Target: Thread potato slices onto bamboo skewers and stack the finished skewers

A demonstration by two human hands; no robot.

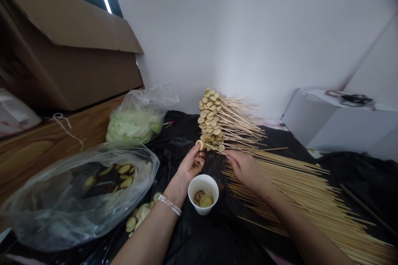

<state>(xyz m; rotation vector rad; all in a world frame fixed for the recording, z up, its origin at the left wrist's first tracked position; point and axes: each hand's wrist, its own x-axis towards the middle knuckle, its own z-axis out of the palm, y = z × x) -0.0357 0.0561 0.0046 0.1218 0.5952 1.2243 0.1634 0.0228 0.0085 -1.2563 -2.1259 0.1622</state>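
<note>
Between the fingers of my left hand (192, 162) is a round potato slice (200, 145). My right hand (242, 165) pinches a thin wooden skewer (214, 148), whose far end meets that slice; whether it has gone through I cannot tell. Just beyond my hands rises a stack of skewered potato slices (211, 118), their bare sticks pointing right. A white paper cup (203, 179) with a few slices inside stands below my left hand. Under my right forearm lies a wide spread of loose bamboo skewers (292, 186).
At left an open clear plastic bag (137, 203) holds more slices, with loose slices (139, 216) beside it. Behind sits a bag of pale green vegetable (133, 126). A cardboard box (77, 62) stands back left, a white box (329, 122) right. Black plastic sheeting (214, 240) covers the surface.
</note>
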